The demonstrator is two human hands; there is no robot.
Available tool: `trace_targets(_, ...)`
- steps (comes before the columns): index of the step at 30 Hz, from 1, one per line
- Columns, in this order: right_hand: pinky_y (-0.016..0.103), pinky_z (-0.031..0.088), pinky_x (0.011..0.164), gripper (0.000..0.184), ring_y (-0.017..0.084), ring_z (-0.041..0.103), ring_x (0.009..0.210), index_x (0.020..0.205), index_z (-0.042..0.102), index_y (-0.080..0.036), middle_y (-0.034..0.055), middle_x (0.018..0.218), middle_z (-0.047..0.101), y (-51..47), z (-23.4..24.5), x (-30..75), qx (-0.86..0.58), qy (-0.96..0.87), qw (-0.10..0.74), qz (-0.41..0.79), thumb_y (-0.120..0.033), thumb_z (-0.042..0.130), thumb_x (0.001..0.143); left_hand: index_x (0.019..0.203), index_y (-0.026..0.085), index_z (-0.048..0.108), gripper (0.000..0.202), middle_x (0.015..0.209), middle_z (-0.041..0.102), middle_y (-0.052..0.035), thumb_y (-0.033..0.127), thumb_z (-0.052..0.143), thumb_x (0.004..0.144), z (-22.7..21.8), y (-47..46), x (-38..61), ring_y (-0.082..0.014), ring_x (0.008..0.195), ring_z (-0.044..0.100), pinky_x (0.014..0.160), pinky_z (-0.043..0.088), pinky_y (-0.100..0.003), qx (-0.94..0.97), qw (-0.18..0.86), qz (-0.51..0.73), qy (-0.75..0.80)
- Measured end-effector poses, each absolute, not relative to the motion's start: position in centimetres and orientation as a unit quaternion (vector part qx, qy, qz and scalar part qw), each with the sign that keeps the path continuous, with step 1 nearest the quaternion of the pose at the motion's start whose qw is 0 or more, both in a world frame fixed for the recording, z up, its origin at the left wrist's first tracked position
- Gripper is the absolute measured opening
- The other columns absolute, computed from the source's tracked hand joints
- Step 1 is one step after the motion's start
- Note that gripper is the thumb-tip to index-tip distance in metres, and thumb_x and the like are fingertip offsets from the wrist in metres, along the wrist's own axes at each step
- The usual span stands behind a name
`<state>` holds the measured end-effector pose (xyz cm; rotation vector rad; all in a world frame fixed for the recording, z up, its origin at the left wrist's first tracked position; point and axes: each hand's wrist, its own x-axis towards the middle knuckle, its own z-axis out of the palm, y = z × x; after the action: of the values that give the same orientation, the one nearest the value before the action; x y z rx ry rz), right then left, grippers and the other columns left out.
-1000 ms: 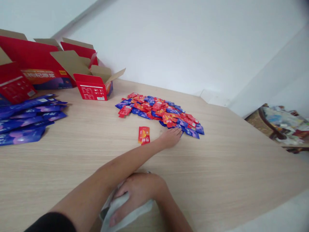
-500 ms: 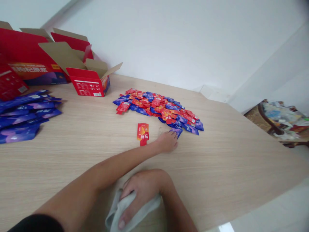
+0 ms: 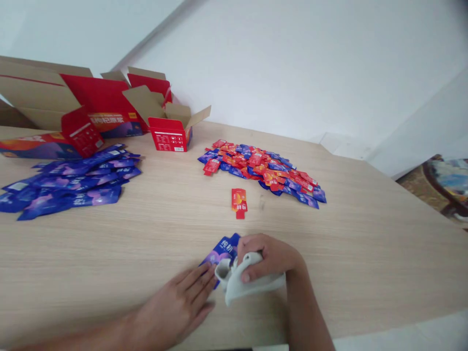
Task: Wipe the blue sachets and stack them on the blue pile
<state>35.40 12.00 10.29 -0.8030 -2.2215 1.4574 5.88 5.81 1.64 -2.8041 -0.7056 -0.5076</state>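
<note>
In front of me a blue sachet [image 3: 220, 253] with white print lies flat on the table. My left hand [image 3: 179, 304] rests with outstretched fingers on its near end, the thumb apart. A pale cloth [image 3: 243, 282] is bunched in my right hand [image 3: 268, 256], whose fingers curl round it. Hand and cloth are against the right side of the sachet and hide part of it. A single red sachet [image 3: 239, 201] lies farther back. Behind it spreads a heap of mixed red and blue sachets [image 3: 263, 168].
Blue sachets [image 3: 73, 183] are piled at the left. Behind them stand open red cartons [image 3: 98, 97], one lying on its side, and a small open red box [image 3: 168, 134]. A white wall [image 3: 292, 63] borders the table's back. At far right is a chair [image 3: 435, 180].
My left hand has brought a blue sachet from the heap's near edge to in front of me. My right hand has moved the cloth forward and right onto it. The view has turned left.
</note>
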Motion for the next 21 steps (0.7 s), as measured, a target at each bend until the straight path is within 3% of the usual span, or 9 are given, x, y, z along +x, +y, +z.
trace_targets(4, 0.025, 0.049, 0.072, 0.028, 0.016, 0.066, 0.082, 0.092, 0.077, -0.021, 0.0001, 0.089, 0.070, 12.7, 9.0, 34.1, -0.381, -0.775, 0.252, 0.437, -0.049, 0.078, 0.087, 0.153, 0.019, 0.051, 0.062, 0.155, 0.055, -0.0078, 0.043, 0.062, 0.097, 2.2, 2.6, 1.5, -0.0235, 0.135, 0.059, 0.105, 0.055, -0.030, -0.942, 0.113, -0.165, -0.268)
trace_targets(7, 0.026, 0.047, 0.070, 0.026, 0.016, 0.065, 0.079, 0.091, 0.076, -0.020, 0.0004, 0.087, 0.070, 13.2, 7.4, 32.3, -0.451, -0.758, 0.298, 0.365, -0.046, 0.074, 0.091, 0.153, 0.020, 0.051, 0.060, 0.159, 0.049, -0.0091, 0.042, 0.060, 0.098, 1.1, 1.4, -0.1, -0.0262, 0.140, 0.055, 0.106, 0.056, -0.032, -0.930, 0.095, -0.180, -0.307)
trace_targets(10, 0.028, 0.047, 0.072, 0.024, 0.017, 0.064, 0.079, 0.094, 0.076, -0.020, 0.0016, 0.087, 0.070, 13.6, 6.5, 30.4, -0.502, -0.732, 0.352, 0.296, -0.044, 0.070, 0.094, 0.148, 0.021, 0.057, 0.055, 0.158, 0.051, -0.0083, 0.045, 0.058, 0.099, -0.1, 0.6, -0.7, -0.0288, 0.140, 0.053, 0.104, 0.058, -0.037, -0.922, 0.101, -0.184, -0.325)
trace_targets(14, 0.032, 0.051, 0.088, 0.024, 0.020, 0.067, 0.095, 0.104, 0.073, -0.021, 0.0066, 0.104, 0.072, 12.8, 6.3, 27.5, -0.523, -0.708, 0.426, 0.209, -0.042, 0.062, 0.100, 0.144, 0.020, 0.060, 0.058, 0.152, 0.058, -0.0055, 0.055, 0.059, 0.097, -0.3, 0.3, -0.8, -0.0276, 0.132, 0.059, 0.100, 0.059, -0.035, -0.923, 0.131, -0.189, -0.310)
trace_targets(16, 0.033, 0.052, 0.092, 0.025, 0.021, 0.067, 0.101, 0.109, 0.071, -0.021, 0.0081, 0.108, 0.071, 11.3, 5.9, 25.8, -0.503, -0.743, 0.407, 0.172, -0.042, 0.058, 0.103, 0.142, 0.018, 0.062, 0.060, 0.148, 0.062, -0.0056, 0.057, 0.060, 0.097, -0.1, 0.3, -0.8, -0.0262, 0.128, 0.062, 0.100, 0.058, -0.034, -0.924, 0.137, -0.195, -0.299)
trace_targets(21, 0.035, 0.053, 0.089, 0.030, 0.022, 0.067, 0.097, 0.113, 0.072, -0.028, 0.0024, 0.106, 0.073, 7.4, 2.9, 22.4, -0.356, -0.897, 0.238, 0.111, -0.053, 0.061, 0.100, 0.133, 0.018, 0.066, 0.051, 0.125, 0.075, -0.0033, 0.056, 0.058, 0.099, -0.3, 0.5, -0.6, -0.0218, 0.114, 0.069, 0.102, 0.054, -0.033, -0.917, 0.098, -0.233, -0.308)
